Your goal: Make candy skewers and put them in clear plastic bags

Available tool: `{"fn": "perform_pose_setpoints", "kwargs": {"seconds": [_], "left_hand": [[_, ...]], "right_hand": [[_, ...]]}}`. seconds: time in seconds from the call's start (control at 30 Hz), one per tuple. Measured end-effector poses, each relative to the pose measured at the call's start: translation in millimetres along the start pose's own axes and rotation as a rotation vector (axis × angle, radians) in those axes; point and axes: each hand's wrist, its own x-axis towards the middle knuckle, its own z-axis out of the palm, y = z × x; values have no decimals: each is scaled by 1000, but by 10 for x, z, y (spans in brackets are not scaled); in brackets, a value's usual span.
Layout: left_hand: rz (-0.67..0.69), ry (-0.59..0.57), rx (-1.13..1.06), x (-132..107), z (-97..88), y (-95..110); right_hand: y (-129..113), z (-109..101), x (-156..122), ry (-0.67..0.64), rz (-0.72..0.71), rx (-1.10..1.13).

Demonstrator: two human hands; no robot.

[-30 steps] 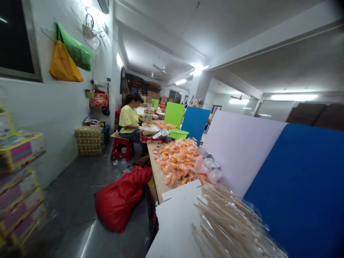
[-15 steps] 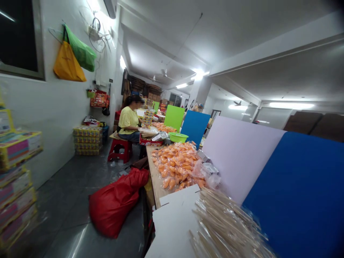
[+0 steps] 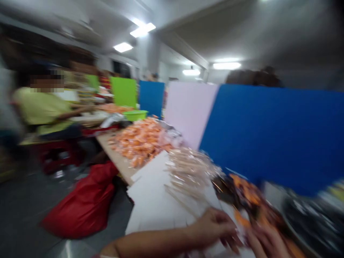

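Note:
My left hand (image 3: 216, 227) reaches in from the bottom, over white cardboard sheets (image 3: 150, 204). Its fingers are curled, and what they hold, if anything, is too smeared to name. Close beside it is my right hand (image 3: 268, 242), cut by the bottom edge and blurred by motion. A small whitish and orange patch shows between the hands, too blurred to identify. Beyond my left hand, a heap of thin beige sticks in clear plastic (image 3: 188, 168) lies on the cardboard. Blurred orange and dark items (image 3: 245, 190) lie just past my right hand.
A pile of plastic-wrapped orange pieces (image 3: 139, 139) covers the table (image 3: 111, 147) farther off. Blue (image 3: 268, 136) and pale (image 3: 188, 111) panels stand along the far side. A red sack (image 3: 83, 204) is on the floor; a seated person in a yellow shirt (image 3: 43, 107) is at left.
My view has swung to the right and down, so the table scene has shifted left. Both hands, and the orange and dark items at right, have come into view.

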Motion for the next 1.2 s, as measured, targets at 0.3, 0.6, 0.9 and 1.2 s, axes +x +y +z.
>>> {"fn": "perform_pose_setpoints", "kwargs": {"seconds": [0.3, 0.6, 0.9, 1.2], "left_hand": [[87, -24, 107, 183, 62, 45], [293, -50, 564, 72, 72, 15], [172, 28, 320, 92, 101, 4], [273, -90, 504, 48, 143, -5]], "right_hand": [[-176, -281, -84, -213, -382, -502], [-98, -181, -158, -377, -408, -733], [-110, -400, -127, -78, -374, -616], [-168, -235, -243, -310, -372, -653]]}}
